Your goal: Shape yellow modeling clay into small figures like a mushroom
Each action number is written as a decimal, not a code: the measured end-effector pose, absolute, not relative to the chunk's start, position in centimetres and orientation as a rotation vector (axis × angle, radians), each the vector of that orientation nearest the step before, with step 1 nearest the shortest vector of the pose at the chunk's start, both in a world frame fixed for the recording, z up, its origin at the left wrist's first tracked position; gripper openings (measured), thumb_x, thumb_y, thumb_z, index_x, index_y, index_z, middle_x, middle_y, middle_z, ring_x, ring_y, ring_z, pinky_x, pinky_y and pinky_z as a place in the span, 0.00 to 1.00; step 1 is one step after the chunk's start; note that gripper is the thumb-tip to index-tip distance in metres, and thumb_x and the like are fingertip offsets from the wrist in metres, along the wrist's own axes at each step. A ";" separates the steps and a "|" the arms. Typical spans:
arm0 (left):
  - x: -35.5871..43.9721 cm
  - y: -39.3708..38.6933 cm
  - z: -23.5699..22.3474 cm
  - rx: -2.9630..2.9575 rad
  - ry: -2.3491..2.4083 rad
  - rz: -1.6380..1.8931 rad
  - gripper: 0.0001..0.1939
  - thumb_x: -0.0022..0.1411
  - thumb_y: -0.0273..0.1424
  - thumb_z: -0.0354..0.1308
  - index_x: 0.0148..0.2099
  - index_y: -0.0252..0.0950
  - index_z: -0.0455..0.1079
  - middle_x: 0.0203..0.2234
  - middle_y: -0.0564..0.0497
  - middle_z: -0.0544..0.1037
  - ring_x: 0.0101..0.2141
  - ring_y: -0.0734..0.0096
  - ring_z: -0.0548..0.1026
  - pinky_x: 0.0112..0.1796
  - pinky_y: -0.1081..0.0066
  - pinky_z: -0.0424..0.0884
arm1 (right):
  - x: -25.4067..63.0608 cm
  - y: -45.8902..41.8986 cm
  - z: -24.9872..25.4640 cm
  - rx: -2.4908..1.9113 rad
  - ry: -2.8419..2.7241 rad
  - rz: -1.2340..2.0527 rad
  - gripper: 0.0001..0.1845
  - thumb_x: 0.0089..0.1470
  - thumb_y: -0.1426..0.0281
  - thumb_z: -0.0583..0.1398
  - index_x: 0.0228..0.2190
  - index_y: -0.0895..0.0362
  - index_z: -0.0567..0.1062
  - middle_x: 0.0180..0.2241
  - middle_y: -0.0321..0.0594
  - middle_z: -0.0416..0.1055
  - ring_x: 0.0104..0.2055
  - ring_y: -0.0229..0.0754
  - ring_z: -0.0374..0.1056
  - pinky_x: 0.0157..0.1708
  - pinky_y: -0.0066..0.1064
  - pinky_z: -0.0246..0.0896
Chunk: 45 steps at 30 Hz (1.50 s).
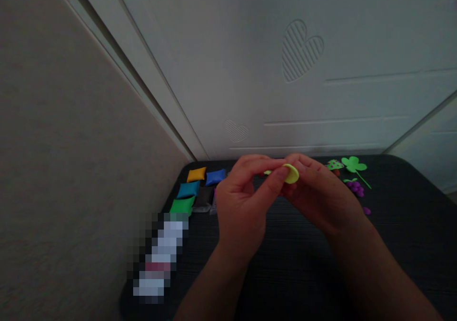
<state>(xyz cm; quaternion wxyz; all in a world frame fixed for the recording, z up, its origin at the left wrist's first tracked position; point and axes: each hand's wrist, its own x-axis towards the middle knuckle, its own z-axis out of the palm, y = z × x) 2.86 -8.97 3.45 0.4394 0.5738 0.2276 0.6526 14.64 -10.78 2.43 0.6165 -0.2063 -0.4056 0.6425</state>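
Note:
A flat, rounded piece of yellow modelling clay (292, 174) is held up between both hands, above the dark table. The thumb and fingers of my left hand (246, 197) pinch it from the left, and a small yellow tip pokes out behind that thumb. On the other side my right hand (321, 192) has its fingers closed round the clay's right edge. Part of the piece is hidden by the fingers.
Packets of coloured clay, among them a green packet (182, 207) and a blue packet (215, 177), lie at the table's (285, 273) left. To the right are a green clover shape (353, 164) and a purple grape bunch (355, 188). A white panel (228, 64) rises behind.

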 end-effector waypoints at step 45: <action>3.2 -9.2 3.3 1.539 0.664 1.660 0.08 0.53 0.25 0.62 0.36 0.43 0.76 0.32 0.54 0.74 0.35 0.75 0.72 0.38 0.72 0.68 | 14.2 -10.8 2.8 -0.498 -0.904 1.342 0.09 0.55 0.66 0.59 0.25 0.56 0.73 0.22 0.30 0.64 0.26 0.29 0.58 0.28 0.21 0.56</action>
